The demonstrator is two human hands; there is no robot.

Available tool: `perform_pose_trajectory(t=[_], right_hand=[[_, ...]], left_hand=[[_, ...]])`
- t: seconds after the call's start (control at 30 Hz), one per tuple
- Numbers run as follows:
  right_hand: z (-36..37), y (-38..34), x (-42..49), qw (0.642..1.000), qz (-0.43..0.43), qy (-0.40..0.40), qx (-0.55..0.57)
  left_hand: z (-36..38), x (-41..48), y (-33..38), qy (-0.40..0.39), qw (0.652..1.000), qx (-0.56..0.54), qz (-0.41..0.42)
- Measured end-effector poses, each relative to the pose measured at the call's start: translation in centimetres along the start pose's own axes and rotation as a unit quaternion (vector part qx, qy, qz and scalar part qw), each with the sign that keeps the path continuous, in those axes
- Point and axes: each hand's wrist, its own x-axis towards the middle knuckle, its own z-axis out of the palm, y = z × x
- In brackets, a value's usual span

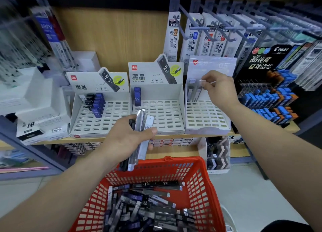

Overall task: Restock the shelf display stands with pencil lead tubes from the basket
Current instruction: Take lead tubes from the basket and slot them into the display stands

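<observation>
Shelf board (pixel 69 139) runs left to right across the far side, with three slotted display stands side by side on it. Red basket (pixel 198 176) is nearest, centre, below the shelf edge, with a heap of loose lead tubes (pixel 148 202) lying every which way inside.

Stands:
- Left stand (pixel 113 116): cluster of dark and blue HB 0.7 tubes (pixel 95 102) in the far-left slots.
- Middle stand (pixel 165 113): one blue tube (pixel 137 95) in the far-left corner, other slots unfilled.
- Right stand (pixel 205 116), the white one: a few clear tubes in the far-left corner.

Key relation: right hand (pixel 219 90) is over the right stand's far-left corner, forearm coming in from near right, wrist bent. Thumb and forefinger pinch the cap end of a clear tube (pixel 199 90). Tube's long axis is near vertical, top leaning slightly right, lower end down among the tubes standing there. Can't tell whether it's seated in a slot or just above one. Judgement: next move is straight down along that axis, then let go.

Left hand (pixel 129 137) hangs in front of the middle stand, above the basket's far rim. Fingers wrap round a bundle of tubes (pixel 141 120), thumb across the front. Bundle points up and far, slightly right. Right hand is nearer the target slots; left looks like the feeder.
</observation>
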Motion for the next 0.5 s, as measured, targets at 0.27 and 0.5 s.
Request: perform_pose_trajectory(t=[0.27, 0.5], right_hand=[[0.7, 0.6, 0.1, 0.999, -0.002, 0.005, -0.048], [0.4, -2.3, -2.1, 0.992, -0.012, 0.016, -0.121]], left_hand=[[-0.6, -0.2, 0.0, 0.007, 1.000, -0.007, 0.006], [-1.0, -0.5, -0.2, 0.017, 1.000, 0.005, -0.008]])
